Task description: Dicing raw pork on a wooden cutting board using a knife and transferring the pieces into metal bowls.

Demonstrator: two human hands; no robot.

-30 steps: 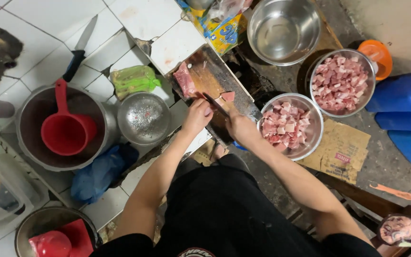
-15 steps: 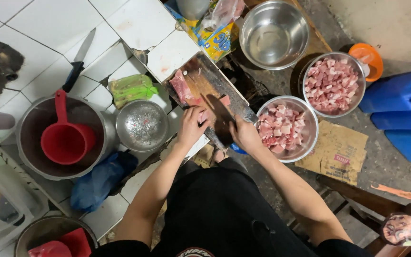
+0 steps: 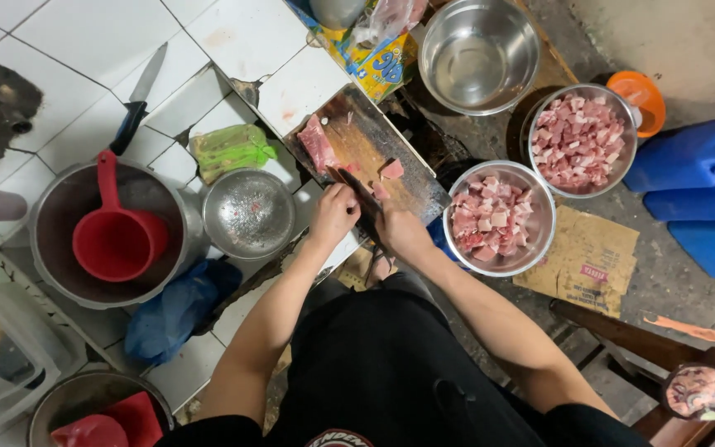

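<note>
Compared with half a second ago, the cleaver [image 3: 363, 199] has come down from its raised position and now lies low over the wooden cutting board [image 3: 391, 153], its blade beside the meat. The right hand [image 3: 400, 232] is closed around the cleaver's handle. The left hand [image 3: 334, 215] is curled, fingertips pressing the near end of the pork slab [image 3: 318, 145]. The slab is pink-red with a paler fatty edge and lies on the board's left side; two cut cubes [image 3: 391, 170] sit near the blade. A steel bowl of diced pork [image 3: 491, 219] stands just right of the board.
</note>
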